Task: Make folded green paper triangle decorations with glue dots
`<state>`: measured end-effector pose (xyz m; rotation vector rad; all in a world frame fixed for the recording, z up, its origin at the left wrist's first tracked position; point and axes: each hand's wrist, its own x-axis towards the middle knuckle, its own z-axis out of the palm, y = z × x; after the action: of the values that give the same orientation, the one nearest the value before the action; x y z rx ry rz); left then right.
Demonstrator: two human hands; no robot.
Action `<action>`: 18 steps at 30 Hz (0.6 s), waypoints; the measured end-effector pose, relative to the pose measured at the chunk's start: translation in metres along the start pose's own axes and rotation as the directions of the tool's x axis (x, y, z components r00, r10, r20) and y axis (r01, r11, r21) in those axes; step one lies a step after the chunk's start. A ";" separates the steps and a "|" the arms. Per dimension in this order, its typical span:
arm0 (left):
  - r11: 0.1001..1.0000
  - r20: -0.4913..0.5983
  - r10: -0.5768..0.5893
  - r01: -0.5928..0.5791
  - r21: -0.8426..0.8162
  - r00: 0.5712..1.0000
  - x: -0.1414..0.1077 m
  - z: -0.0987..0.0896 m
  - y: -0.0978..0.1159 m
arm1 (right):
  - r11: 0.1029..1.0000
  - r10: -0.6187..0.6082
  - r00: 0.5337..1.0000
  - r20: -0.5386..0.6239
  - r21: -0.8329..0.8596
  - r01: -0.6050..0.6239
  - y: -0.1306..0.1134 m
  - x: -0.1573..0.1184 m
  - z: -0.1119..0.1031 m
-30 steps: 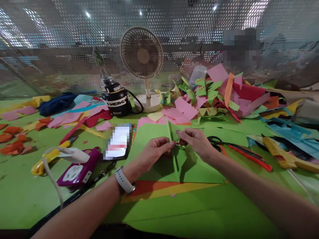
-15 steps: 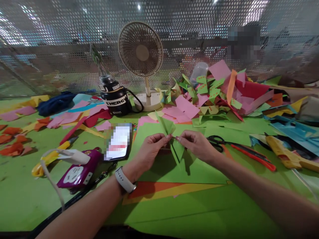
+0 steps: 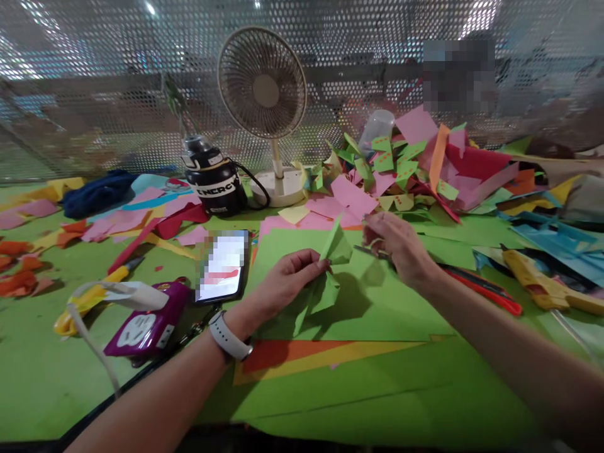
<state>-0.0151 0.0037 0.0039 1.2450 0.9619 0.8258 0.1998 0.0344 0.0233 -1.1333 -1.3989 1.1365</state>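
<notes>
Between the thumb and fingers of my left hand (image 3: pixel 295 277) is a folded piece of green paper (image 3: pixel 337 242), pinched at its narrow middle. Its two ends fan out above and below the fingertips, over a flat green sheet (image 3: pixel 391 314). To the right, my right hand (image 3: pixel 399 245) is closed around black scissors (image 3: pixel 364 250). A dark blade points left toward the folded paper, apart from it; most of the handles are hidden by the fingers.
A red utility knife (image 3: pixel 486 289) and a yellow glue gun (image 3: pixel 533 277) lie at right. Left are a phone (image 3: pixel 224 267), a purple power strip (image 3: pixel 146 324) and yellow-handled pliers-like tool (image 3: pixel 89 302). Behind stand a black jug (image 3: pixel 217 189), a fan (image 3: pixel 267 91) and heaped paper scraps (image 3: pixel 353 198).
My right hand has let go of the folded paper, moved right and picked up the scissors. My left hand still holds the paper, now turned. The view has shifted slightly.
</notes>
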 end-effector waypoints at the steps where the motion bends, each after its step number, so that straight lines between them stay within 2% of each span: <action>1: 0.998 0.046 0.005 -0.008 0.056 0.999 -0.001 -0.001 0.001 | 0.999 -0.015 0.999 -0.031 0.031 0.016 -0.003 0.004 -0.004; 3: 0.987 0.148 -0.006 -0.018 0.160 0.989 -0.002 -0.001 0.003 | 0.996 -0.090 0.996 0.026 0.004 0.090 -0.010 0.009 -0.010; 5: 0.975 0.243 -0.025 -0.031 0.222 0.970 -0.003 0.000 0.005 | 0.971 -0.165 0.967 0.193 -0.139 0.194 -0.018 0.009 -0.013; 6: 0.970 0.285 -0.036 -0.036 0.241 0.958 -0.004 0.001 0.006 | 0.950 -0.153 0.937 0.313 -0.216 0.227 -0.022 0.007 -0.013; 8: 0.964 0.358 -0.063 -0.037 0.264 0.931 -0.006 0.002 0.009 | 0.913 -0.030 0.836 0.548 -0.326 0.247 -0.027 0.003 -0.012; 9: 0.962 0.385 -0.077 -0.034 0.272 0.920 -0.007 0.001 0.011 | 0.906 0.041 0.775 0.630 -0.351 0.237 -0.028 0.000 -0.011; 11: 0.961 0.415 -0.097 -0.024 0.276 0.905 -0.009 -0.002 0.015 | 0.909 0.148 0.673 0.724 -0.368 0.196 -0.029 -0.002 -0.010; 13: 0.970 0.387 -0.082 -0.015 0.241 0.918 -0.007 -0.009 0.020 | 0.924 0.205 0.629 0.750 -0.360 0.129 -0.027 -0.002 -0.011; 14: 0.983 0.325 -0.042 -0.020 0.185 0.945 -0.005 -0.014 0.022 | 0.933 0.219 0.634 0.741 -0.348 0.085 -0.025 -0.001 -0.011; 15: 0.994 0.221 0.017 -0.040 0.100 0.975 -0.001 -0.019 0.023 | 0.944 0.222 0.665 0.713 -0.327 0.036 -0.023 0.001 -0.011; 16: 0.996 0.060 0.088 -0.087 -0.025 0.994 0.003 -0.025 0.024 | 0.958 0.209 0.730 0.650 -0.285 -0.020 -0.021 0.002 -0.011; 17: 0.973 -0.146 0.144 -0.167 -0.161 0.979 0.007 -0.029 0.024 | 0.972 0.193 0.811 0.553 -0.221 -0.080 -0.018 0.003 -0.010; 18: 0.929 -0.337 0.147 -0.247 -0.277 0.930 0.010 -0.032 0.023 | 0.982 0.180 0.884 0.432 -0.136 -0.134 -0.015 0.004 -0.008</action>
<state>-0.0409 0.0290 0.0237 0.9585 0.9140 1.3148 0.2060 0.0372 0.0393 -1.1179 -1.7532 1.5249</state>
